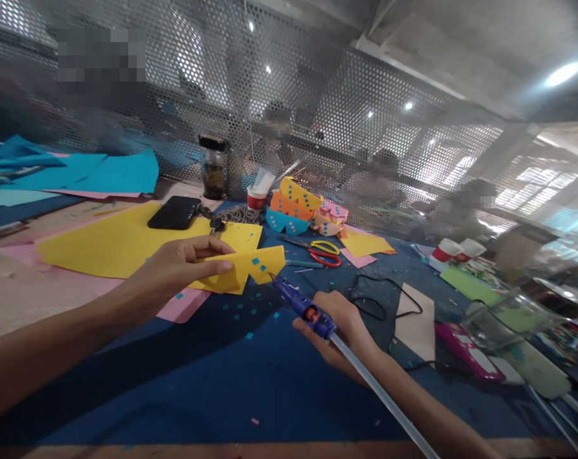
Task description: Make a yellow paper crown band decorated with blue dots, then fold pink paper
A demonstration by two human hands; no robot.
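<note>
My left hand (188, 266) pinches a folded yellow paper cutout (238, 264) between thumb and fingers. Small blue paper squares show on its right part, beside a notch in the lower edge. Wrapped in my right hand (346, 322) is a blue hot glue gun (303, 306), with a long clear glue stick (379, 386) running out of its back end. The gun's nozzle meets or nearly meets the cutout's lower right part. Loose blue paper bits (249, 335) lie on the dark blue tabletop (188, 389) below.
Scissors (325, 250) with yellow and red handles lie behind the gun, near decorated paper pieces (296, 207). A phone (174, 212) rests on yellow paper (107, 239). A lidded jar (213, 169) stands by the mesh screen (174, 83); a black cord (389, 280) and clear container (509, 319) are at right.
</note>
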